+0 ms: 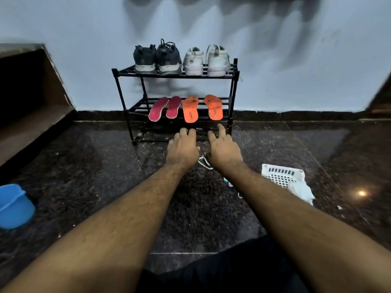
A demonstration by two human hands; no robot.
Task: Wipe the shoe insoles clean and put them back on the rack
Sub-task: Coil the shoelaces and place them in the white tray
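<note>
**Both hands out, insoles dead ahead on the lower shelf**

So the thing that matters here: the orange insoles sit just beyond the fingertips, up and forward from both hands. The left orange insole is straight ahead of the left hand, and the right orange insole is ahead of the right hand, slightly toward the middle. Each hand has its own insole roughly in line, so neither looks clearly nearer overall. Long axes run away from the hands, heels toward the person, toes toward the wall.

The two pink insoles lie further off to the left of the left hand, same shelf of the rack, angled a bit.

Pose-wise: both arms are stretched forward, palms down, fingers loosely spread and holding nothing. Fingertips are near the rack's bottom front bar; I can't tell if they touch it.

My guess is a short reach up and forward gets each hand onto an orange insole from the heel end.
</note>
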